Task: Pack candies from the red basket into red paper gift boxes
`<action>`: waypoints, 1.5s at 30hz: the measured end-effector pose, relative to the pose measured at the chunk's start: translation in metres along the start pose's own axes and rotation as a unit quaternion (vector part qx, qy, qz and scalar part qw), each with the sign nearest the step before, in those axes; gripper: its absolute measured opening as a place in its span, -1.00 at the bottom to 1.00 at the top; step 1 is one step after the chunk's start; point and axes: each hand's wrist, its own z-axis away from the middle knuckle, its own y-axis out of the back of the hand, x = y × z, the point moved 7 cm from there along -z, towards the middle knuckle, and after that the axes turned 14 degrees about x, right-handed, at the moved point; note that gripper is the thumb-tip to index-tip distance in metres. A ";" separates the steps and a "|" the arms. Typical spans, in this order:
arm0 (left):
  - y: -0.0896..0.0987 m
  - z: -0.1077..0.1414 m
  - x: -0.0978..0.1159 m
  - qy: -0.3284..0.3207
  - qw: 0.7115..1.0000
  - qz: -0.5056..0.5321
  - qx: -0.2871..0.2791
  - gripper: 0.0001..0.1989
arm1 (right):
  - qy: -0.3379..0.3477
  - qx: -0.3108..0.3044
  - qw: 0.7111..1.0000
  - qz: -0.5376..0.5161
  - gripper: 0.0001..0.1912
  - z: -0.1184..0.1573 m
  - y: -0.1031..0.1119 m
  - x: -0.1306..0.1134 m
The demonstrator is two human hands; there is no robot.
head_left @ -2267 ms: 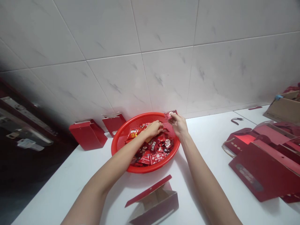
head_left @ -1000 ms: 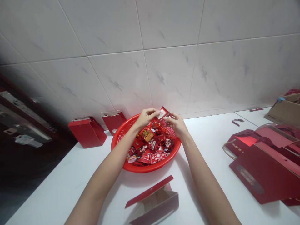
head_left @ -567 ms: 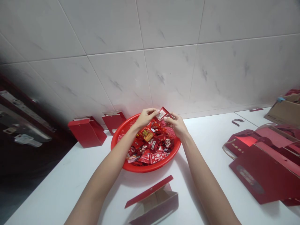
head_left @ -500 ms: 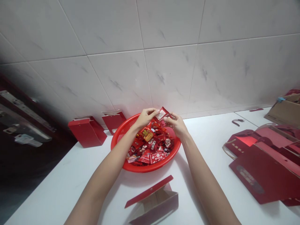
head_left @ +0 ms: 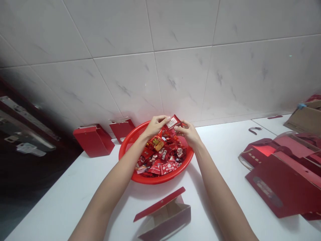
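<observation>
A small red packet (head_left: 173, 122) with a white label is held up over the back of a red plastic basket (head_left: 156, 180). My left hand (head_left: 156, 126) pinches its left side, and my right hand (head_left: 189, 131) grips its right side. Below them, many wrapped sweets (head_left: 163, 154), mostly red, fill the basket. Nearer to me, between my forearms, an open red paper box (head_left: 165, 217) rests on the white table (head_left: 65, 197), its flap raised.
Two red boxes, one taller (head_left: 93, 141) and one smaller (head_left: 122, 130), stand by the tiled wall at left. Several folded red boxes (head_left: 283, 184) lie piled at right. A cardboard box (head_left: 304, 117) and a dark strip (head_left: 255, 130) are behind them.
The packet has tilted slightly between my fingers. My hands have otherwise hardly moved.
</observation>
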 end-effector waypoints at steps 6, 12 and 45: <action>0.001 -0.001 -0.001 -0.008 1.000 0.000 -0.001 -0.41 | 0.010 0.000 1.000 0.015 -0.63 -0.002 0.001 0.002; 0.001 0.000 -0.001 0.003 1.000 0.020 0.005 -0.42 | 0.006 0.008 1.000 0.001 -0.62 -0.002 0.001 0.001; 0.014 0.005 0.013 -0.141 0.987 -0.045 0.060 -0.59 | 0.030 0.031 0.998 -0.039 -0.62 -0.007 0.006 0.000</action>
